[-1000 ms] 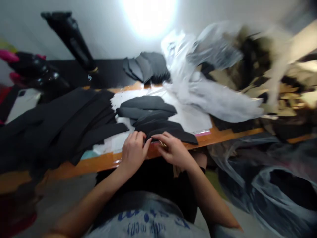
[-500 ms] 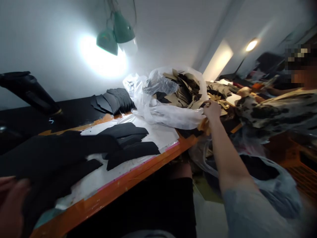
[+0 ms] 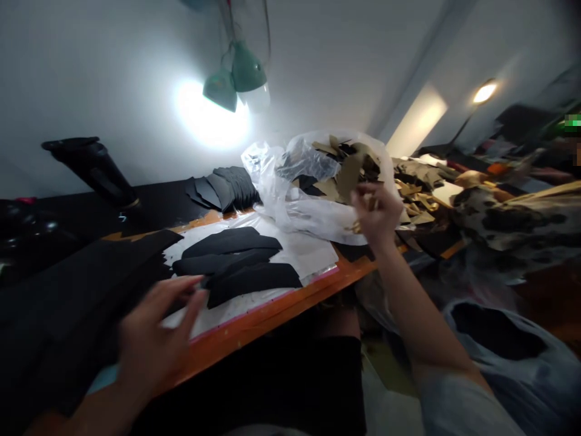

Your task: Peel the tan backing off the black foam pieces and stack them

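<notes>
My left hand [image 3: 152, 336] is over the front of the table, blurred, its thumb and fingers apart with nothing between them. Just beyond its fingertips lie several flat black cut pieces [image 3: 254, 280] on a white sheet [image 3: 313, 254]. In front of the clear plastic bag [image 3: 313, 215], my right hand [image 3: 380, 217] pinches a tan cut piece [image 3: 348, 175], which is smeared by motion and stands up from the fingers. Behind it, the bag's mouth shows many tan and dark pieces.
A row of black pieces [image 3: 227, 189] leans at the back. At left are a large black stack [image 3: 68, 303] and a black cylindrical machine arm [image 3: 93, 169]. Green lamps [image 3: 247, 66] hang above. A co-worker's patterned sleeve [image 3: 512, 221] is at right, above a plastic bag [image 3: 544, 369] below the table.
My left hand has come in from the lower left edge toward the black pieces. My right hand has left the bag's rim and now holds a tan piece. The view has shifted left.
</notes>
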The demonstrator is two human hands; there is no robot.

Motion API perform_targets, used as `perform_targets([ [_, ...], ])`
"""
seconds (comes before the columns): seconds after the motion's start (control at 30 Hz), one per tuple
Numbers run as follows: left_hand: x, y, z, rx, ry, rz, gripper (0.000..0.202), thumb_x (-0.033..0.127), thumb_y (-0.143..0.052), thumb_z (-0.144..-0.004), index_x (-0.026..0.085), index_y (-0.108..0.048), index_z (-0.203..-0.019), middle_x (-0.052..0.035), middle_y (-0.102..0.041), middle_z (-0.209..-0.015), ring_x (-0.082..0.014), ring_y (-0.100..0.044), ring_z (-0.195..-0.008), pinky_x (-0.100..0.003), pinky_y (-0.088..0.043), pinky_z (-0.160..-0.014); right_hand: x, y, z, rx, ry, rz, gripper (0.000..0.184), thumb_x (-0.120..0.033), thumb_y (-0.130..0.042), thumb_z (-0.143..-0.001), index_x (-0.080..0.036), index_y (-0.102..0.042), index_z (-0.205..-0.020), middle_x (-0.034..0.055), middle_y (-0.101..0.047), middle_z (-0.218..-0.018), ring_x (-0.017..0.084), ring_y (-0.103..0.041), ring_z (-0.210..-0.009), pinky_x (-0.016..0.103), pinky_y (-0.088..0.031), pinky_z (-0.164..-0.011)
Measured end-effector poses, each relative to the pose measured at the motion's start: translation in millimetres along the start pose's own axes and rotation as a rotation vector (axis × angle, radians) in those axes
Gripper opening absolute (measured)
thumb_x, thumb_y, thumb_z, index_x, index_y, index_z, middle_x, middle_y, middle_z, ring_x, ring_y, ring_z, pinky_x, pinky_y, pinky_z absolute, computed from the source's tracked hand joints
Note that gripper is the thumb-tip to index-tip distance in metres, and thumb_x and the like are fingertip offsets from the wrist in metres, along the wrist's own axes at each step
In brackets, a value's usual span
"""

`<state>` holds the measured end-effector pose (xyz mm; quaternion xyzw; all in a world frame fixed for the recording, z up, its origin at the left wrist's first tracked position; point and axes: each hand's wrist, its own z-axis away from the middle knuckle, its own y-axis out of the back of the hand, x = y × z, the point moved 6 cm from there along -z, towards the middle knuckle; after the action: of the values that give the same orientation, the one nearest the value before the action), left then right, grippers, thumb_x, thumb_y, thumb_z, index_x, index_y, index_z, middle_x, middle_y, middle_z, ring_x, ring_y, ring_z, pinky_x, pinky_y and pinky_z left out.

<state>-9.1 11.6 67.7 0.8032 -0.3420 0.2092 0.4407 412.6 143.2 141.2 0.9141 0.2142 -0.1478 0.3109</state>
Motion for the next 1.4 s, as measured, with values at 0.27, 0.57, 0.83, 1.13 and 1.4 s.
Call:
perform_targets([
  [0.27,65,-100.0,-27,-0.051,0.216,0.635,0.023,0.035,-0.065,-0.095,0.019,-0.058,-0.111,-0.0026,-0.071,-0.095,-0.0147,-0.072,-0.087,-0.025,-0.059,-0.078,-144,-20,144,-0.417,0.322,-0.236,0.02,-0.022,-0.059,-0.095,-0.022,-0.073,-0.109,0.0072,-0.077,-0.099,0.018,-0.072,-0.078,0.027,-0.051,-0.069],
  [0.57,74,-67.1,-31,-0.269,-0.13,0.334,0.028,0.02,-0.048,-0.103,0.022,-0.07,-0.122,-0.0035,-0.071,-0.105,-0.0128,-0.067,-0.096,-0.023,-0.052,-0.085,-157,-4,88,-0.62,0.115,-0.52,0.016,-0.025,-0.066,-0.094,-0.022,-0.074,-0.108,0.0051,-0.074,-0.099,0.017,-0.068,-0.081,0.027,-0.051,-0.074],
  [0.83,84,-59.7,-14,0.036,-0.477,-0.06,0.031,0.013,-0.065,-0.093,0.016,-0.064,-0.124,-0.0095,-0.063,-0.111,-0.0177,-0.063,-0.102,-0.028,-0.053,-0.093,-148,-21,103,-0.884,-0.093,-0.655,0.012,-0.028,-0.069,-0.09,-0.017,-0.072,-0.085,0.003,-0.071,-0.078,0.015,-0.063,-0.072,0.024,-0.045,-0.065],
  [1.13,84,-61.0,4,-0.081,-0.62,0.236,0.045,-0.002,-0.065,-0.087,0.021,-0.063,-0.127,-0.005,-0.06,-0.119,-0.0087,-0.065,-0.105,-0.017,-0.055,-0.096,-138,-57,163,-1.046,-0.82,-1.248,0.045,-0.048,-0.088,-0.07,-0.017,-0.056,-0.077,-0.0055,-0.047,-0.061,0.006,-0.036,-0.049,0.019,-0.029,-0.045],
  [1.4,67,-63.1,3,-0.17,-0.546,0.26,0.035,0.003,-0.066,-0.09,0.017,-0.064,-0.122,-0.0077,-0.065,-0.119,-0.0116,-0.066,-0.107,-0.022,-0.057,-0.097,-146,-86,209,-1.083,-1.021,-1.521,0.049,-0.052,-0.084,-0.077,-0.02,-0.048,-0.082,-0.0114,-0.032,-0.054,0.002,-0.019,-0.041,0.015,-0.024,-0.038],
])
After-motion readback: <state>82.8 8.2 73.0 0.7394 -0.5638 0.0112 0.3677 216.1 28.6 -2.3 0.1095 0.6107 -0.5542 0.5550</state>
